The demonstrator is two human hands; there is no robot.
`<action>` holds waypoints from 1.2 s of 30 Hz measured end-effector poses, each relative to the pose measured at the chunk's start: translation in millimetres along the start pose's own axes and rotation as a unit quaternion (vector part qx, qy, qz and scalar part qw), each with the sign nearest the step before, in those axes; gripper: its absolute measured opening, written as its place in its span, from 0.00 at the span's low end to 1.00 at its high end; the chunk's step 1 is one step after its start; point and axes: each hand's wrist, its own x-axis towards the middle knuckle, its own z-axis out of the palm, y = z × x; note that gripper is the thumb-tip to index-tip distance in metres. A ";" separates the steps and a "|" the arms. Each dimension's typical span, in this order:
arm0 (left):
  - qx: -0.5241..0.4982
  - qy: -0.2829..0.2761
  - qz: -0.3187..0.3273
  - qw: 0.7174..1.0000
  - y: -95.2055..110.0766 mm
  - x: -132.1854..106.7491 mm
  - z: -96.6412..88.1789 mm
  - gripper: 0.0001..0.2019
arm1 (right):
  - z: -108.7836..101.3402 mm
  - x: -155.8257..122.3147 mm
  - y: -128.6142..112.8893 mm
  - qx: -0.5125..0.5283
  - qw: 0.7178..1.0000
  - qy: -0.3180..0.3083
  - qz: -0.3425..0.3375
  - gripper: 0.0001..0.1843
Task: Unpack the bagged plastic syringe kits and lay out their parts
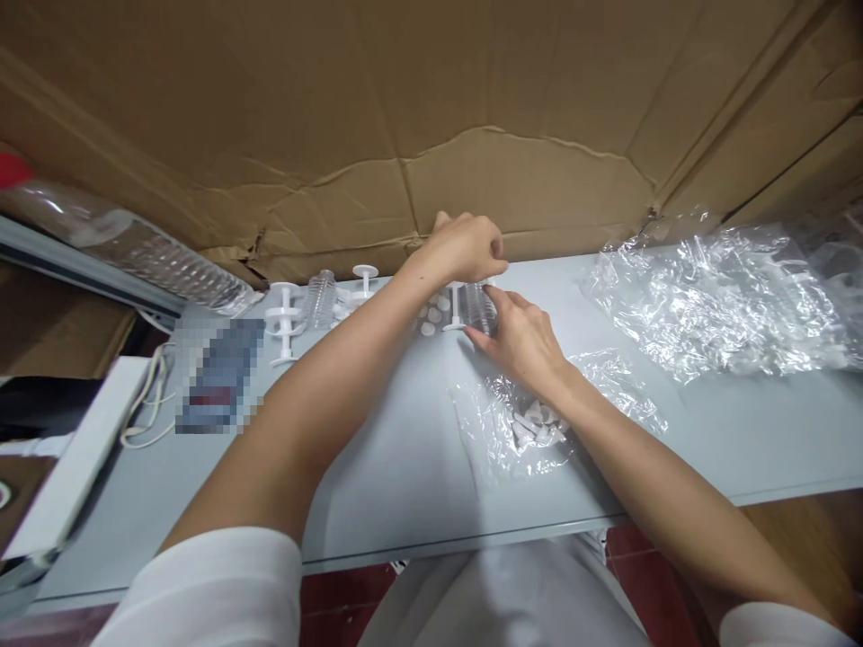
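My left hand (465, 247) reaches to the far side of the pale grey table (378, 467), fingers curled in a pinch over a small clear ribbed plastic tube (477, 305). My right hand (519, 337) holds the same tube from the near side, thumb and fingers closed round it. A white plunger piece (457, 310) stands against the tube's left end. Small white round caps (431, 316) lie just left of it. Under my right wrist lies a clear bag holding several small white tips (536, 422).
Further left stand another clear ribbed tube (320, 299) and white plunger pieces (284, 319). Crumpled clear plastic sheeting (721, 305) covers the table's right side. Cardboard (431, 117) walls the back. A large clear bottle (128, 243) lies at left, beside a white cable (152, 404).
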 end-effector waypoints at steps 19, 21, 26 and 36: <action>-0.183 0.040 -0.094 0.978 -10.6 -191.5 8.2 0.16 | -43.9 0.4 10.1 -0.013 0.991 -0.095 0.099 0.53; -0.226 -0.004 -0.116 0.967 -7.6 -209.3 22.3 0.14 | -54.0 -15.8 18.6 -0.018 0.994 -0.083 0.070 0.50; -0.327 -0.091 -0.118 0.933 14.3 -231.0 62.5 0.10 | -60.7 -79.1 49.7 -0.028 0.998 0.002 -0.054 0.25; -0.326 0.054 -0.097 0.939 47.9 -216.0 84.7 0.04 | -10.3 -125.6 79.5 -0.043 0.986 0.120 -0.108 0.14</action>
